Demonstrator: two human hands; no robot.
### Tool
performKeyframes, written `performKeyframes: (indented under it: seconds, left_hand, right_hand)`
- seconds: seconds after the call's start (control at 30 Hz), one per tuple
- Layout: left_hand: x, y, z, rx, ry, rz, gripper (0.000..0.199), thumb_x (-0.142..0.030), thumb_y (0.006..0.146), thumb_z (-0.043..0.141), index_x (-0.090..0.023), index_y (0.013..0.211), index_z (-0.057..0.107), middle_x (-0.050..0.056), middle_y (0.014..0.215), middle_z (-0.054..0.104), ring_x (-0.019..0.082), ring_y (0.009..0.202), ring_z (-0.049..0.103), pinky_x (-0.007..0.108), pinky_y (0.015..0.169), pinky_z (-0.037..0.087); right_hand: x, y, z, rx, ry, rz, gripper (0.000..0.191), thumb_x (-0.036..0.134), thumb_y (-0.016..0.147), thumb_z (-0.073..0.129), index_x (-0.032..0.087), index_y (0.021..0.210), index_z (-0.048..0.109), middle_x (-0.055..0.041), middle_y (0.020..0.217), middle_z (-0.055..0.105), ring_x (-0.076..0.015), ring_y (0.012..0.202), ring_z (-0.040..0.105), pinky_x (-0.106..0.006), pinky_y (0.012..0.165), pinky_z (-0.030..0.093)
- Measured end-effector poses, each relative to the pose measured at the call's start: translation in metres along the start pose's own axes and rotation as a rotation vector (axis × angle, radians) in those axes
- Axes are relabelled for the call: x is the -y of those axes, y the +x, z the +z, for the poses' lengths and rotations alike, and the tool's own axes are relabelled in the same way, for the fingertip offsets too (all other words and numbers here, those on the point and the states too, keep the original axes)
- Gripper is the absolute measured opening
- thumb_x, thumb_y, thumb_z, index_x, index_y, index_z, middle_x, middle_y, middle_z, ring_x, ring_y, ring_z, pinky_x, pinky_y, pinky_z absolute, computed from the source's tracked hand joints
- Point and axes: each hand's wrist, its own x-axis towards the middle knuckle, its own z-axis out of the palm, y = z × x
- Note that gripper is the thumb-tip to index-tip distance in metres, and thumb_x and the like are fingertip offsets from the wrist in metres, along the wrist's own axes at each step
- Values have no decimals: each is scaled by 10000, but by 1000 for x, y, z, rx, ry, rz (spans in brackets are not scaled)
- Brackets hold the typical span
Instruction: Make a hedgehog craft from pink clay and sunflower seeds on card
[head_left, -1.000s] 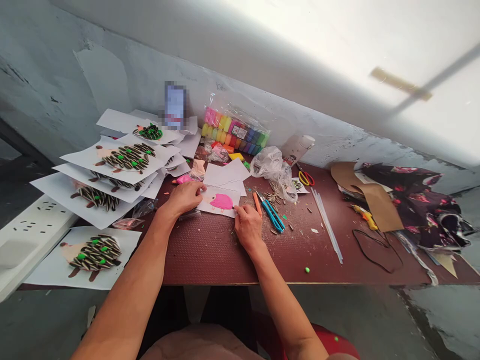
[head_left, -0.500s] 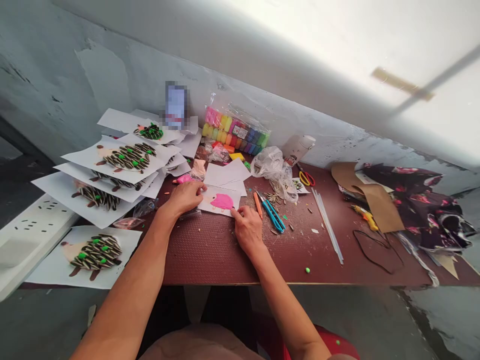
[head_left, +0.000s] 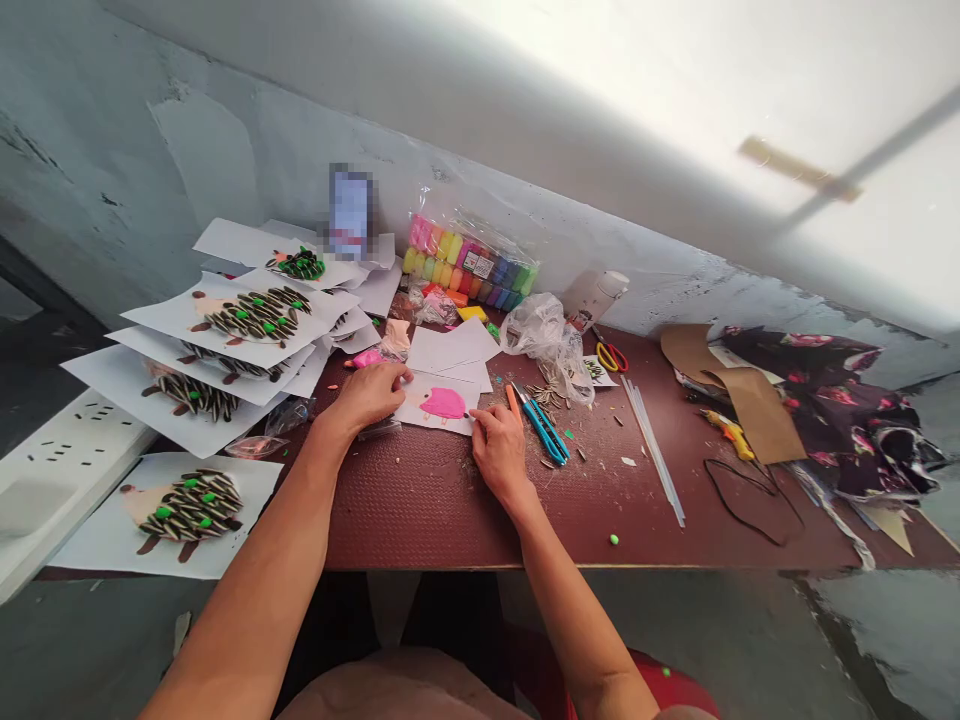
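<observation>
A small white card [head_left: 427, 418] with a pink hedgehog-like shape [head_left: 444, 403] lies in front of me. My left hand [head_left: 373, 395] rests at the card's left edge, fingers stretched over it. At the right edge is my right hand [head_left: 496, 440], its fingers curled together. A tiny dark bit shows by its fingertips; whether they hold it is unclear. Just right of that hand lie an orange stick-like tool [head_left: 514, 402] and blue-handled pliers [head_left: 546, 432]. Blank white paper sheets [head_left: 450, 350] lie behind the card.
Stacked hedgehog pictures [head_left: 259, 315] with seed spines and a white power strip [head_left: 75, 450] occupy the left. Behind are a bag of coloured clay [head_left: 472, 262] and a crumpled plastic bag [head_left: 544, 325]. Scissors [head_left: 611, 355], glue sticks [head_left: 652, 450] and a yellow glue gun [head_left: 729, 432] lie rightward.
My right hand has shifted slightly right, its fingertips drawn back a little from the pink shape. My left hand stays in place.
</observation>
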Motion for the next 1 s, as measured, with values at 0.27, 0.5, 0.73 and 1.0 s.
performKeyframes:
  seconds: [0.27, 0.5, 0.73, 1.0]
  left_hand:
    - [2, 1, 1, -6, -27, 0, 431, -173, 762, 544, -201, 1136, 756, 80, 1005, 776, 256, 925, 701, 288, 750, 493]
    - [1, 1, 0, 9, -31, 10, 437, -176, 771, 530, -199, 1141, 762, 82, 1012, 774, 270, 942, 702, 307, 778, 503]
    - [-11, -2, -5, -60, -114, 96, 380, -246, 797, 547, -184, 1105, 759, 78, 988, 767, 252, 923, 687, 317, 812, 512]
    - [-15, -2, 3, 184, -171, 155, 224, -267, 731, 652, -208, 926, 744, 51, 881, 756, 229, 835, 689, 298, 726, 496]
  right_hand:
    - [5, 1, 2, 79, -108, -7, 309, 118, 962, 536, 242, 1109, 777, -70, 983, 672, -193, 908, 604, -312, 877, 434]
    - [4, -1, 2, 94, -197, -55, 272, 154, 982, 539, 241, 1075, 779, -83, 1010, 673, -198, 903, 572, -303, 823, 402]
    - [1, -4, 4, 56, -128, -58, 293, 137, 980, 525, 235, 1120, 763, -79, 1026, 697, -200, 938, 604, -307, 877, 423]
    - [-3, 3, 0, 42, 74, 39, 207, 193, 981, 579, 217, 1037, 777, -58, 975, 730, -182, 922, 663, -286, 837, 476]
